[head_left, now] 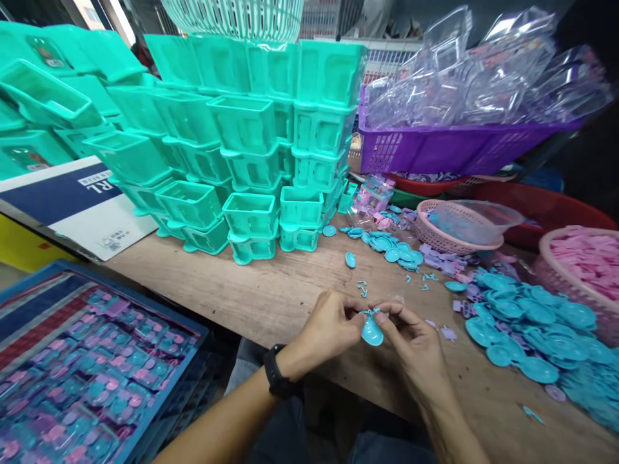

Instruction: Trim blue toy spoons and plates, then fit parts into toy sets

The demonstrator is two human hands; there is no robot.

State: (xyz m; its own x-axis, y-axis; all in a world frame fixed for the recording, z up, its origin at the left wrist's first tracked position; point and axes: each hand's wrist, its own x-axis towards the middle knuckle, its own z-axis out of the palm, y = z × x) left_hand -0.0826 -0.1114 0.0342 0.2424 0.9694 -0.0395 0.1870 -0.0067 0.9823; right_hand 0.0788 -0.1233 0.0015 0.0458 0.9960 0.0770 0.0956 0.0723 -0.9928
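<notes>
Between my hands, just above the table's front part, is an oval blue plastic piece [372, 332], shallow and shiny like a tiny dish. The fingers of my left hand [333, 328] pinch its top left side, and my right hand [411, 335] pinches the top right. Something small and blue shows at its narrow upper end; the fingertips partly cover it. Just beyond my hands lie small blue hook-shaped parts [362, 290]. To the right, a large heap of similar blue oval pieces [536, 322] spreads across the wooden table [271, 293].
Stacked green plastic bins [251, 216] stand at the back left. A purple basket [435, 148] holds clear plastic shells. Pink baskets [556, 270] [423, 225] sit at the right. At lower left, a blue crate [193, 341] contains packed pink, purple and blue sets.
</notes>
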